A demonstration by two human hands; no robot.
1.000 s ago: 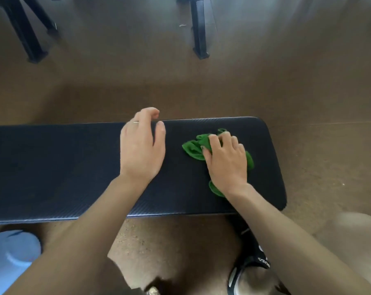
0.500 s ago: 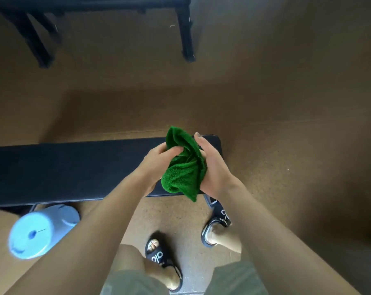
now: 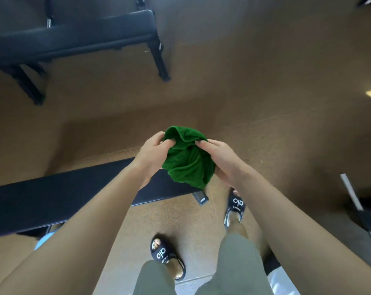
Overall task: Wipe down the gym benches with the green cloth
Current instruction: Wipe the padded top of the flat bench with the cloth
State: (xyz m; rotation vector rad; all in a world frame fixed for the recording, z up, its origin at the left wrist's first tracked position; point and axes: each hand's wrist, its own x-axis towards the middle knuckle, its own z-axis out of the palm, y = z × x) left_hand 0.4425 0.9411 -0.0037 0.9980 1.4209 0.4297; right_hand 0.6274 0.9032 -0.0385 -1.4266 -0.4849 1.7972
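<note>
Green cloth: bunched, held in the air between both hands, above the right end of the near gym bench and clear of its pad. Top fold stands up above the fingers; lower part hangs in loose folds.

Left hand: fingers curled onto the cloth's upper left edge, thumb and fingertips pinching the fabric. Right hand: fingers curled round the right side of the cloth, fingertips pressed into the top fold, palm under the bunched fabric. Both forearms reach in from the bottom of the frame.

Near gym bench: black padded top, runs from the left edge to just under the cloth. A dark foot bracket shows below its right end on the floor.

Second gym bench: black pad on black legs, upper left, well apart from the near one.

Floor: brown, speckled. Person stands just beside the near bench in black slides with white lettering and olive shorts. Pale blue object partly hidden under the left forearm; cannot identify it. Grey metal bar at right edge.
</note>
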